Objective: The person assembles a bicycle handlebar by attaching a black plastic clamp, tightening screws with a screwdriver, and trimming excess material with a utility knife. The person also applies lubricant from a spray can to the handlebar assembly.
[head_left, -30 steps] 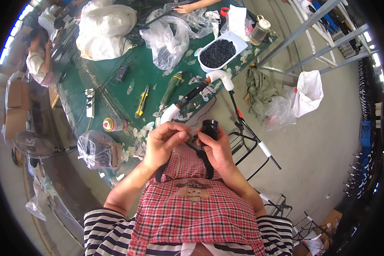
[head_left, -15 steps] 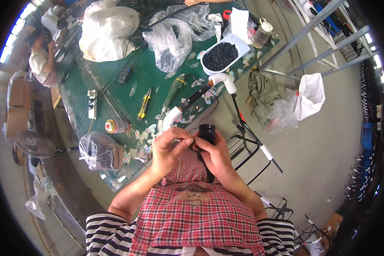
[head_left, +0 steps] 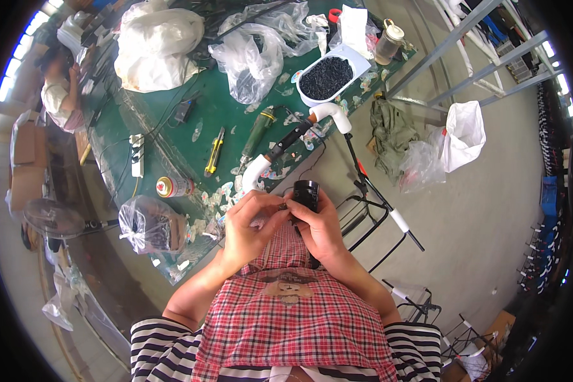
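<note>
My right hand (head_left: 321, 228) is wrapped round a glossy black cylinder (head_left: 306, 193) with a round rim, held upright in front of the apron. The thumb and fingers of my left hand (head_left: 251, 223) are pinched together against my right thumb, at the cylinder's near side. Something tiny and dark shows between the fingertips, too small to name. Just beyond my hands stands a black metal frame (head_left: 356, 167) whose top bar has white curved end pieces (head_left: 256, 173) and a black sleeve (head_left: 291, 143) in the middle. Part of it overlaps the table edge.
On the green table (head_left: 178, 137) lie a yellow cutter knife (head_left: 214, 153), a green hand tool (head_left: 257, 135), a spray can (head_left: 174, 186), a power strip (head_left: 137, 156) and a tub of small black pieces (head_left: 326, 79). A white sack (head_left: 465, 137) stands right. Another person (head_left: 60, 95) is far left.
My hands stay together in front of me, with the fingers shifting slightly. The black cylinder has tipped a little, showing more of its top rim. The view has moved slightly.
</note>
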Demonstrator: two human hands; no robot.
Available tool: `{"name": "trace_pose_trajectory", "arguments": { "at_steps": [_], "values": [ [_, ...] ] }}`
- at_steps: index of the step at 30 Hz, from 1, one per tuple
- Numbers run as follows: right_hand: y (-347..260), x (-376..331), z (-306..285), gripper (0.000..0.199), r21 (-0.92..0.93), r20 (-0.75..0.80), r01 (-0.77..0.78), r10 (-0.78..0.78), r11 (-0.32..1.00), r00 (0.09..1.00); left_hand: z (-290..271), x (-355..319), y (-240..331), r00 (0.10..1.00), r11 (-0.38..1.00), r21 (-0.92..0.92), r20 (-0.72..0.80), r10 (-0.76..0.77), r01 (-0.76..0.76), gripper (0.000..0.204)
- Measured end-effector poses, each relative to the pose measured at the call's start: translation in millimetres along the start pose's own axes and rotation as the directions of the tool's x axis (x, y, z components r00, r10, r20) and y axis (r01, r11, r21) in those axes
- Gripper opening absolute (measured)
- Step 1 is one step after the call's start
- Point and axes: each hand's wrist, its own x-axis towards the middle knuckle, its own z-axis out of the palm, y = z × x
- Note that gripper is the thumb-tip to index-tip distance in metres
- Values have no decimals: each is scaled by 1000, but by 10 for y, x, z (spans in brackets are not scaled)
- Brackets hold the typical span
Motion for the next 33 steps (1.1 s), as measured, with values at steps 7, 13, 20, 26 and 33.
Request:
{"name": "trace_pose_trajectory", "arguments": {
  "at_steps": [7, 13, 20, 26, 33],
  "values": [
    [73, 26, -86, 36, 158, 99, -34, 18, 987, 995, 8, -16, 39, 996, 988, 142, -51, 77, -69, 23],
    [263, 58, -116, 50, 269, 80, 2, -25, 963, 997, 218, -50, 30, 987, 970, 215, -92, 132, -110, 23],
    [429, 88, -122, 52, 347, 124, 17, -63, 938, 990, 334, 15, -38, 967, 876, 438, -53, 249, -201, 21],
    [469, 105, -153, 50, 379, 139, 24, -82, 925, 987, 355, 17, -17, 971, 854, 491, -63, 232, -173, 21],
    [457, 110, -179, 48, 428, 174, -8, -74, 904, 982, 367, 8, -90, 977, 875, 458, -60, 205, -155, 24]
  ]
}}
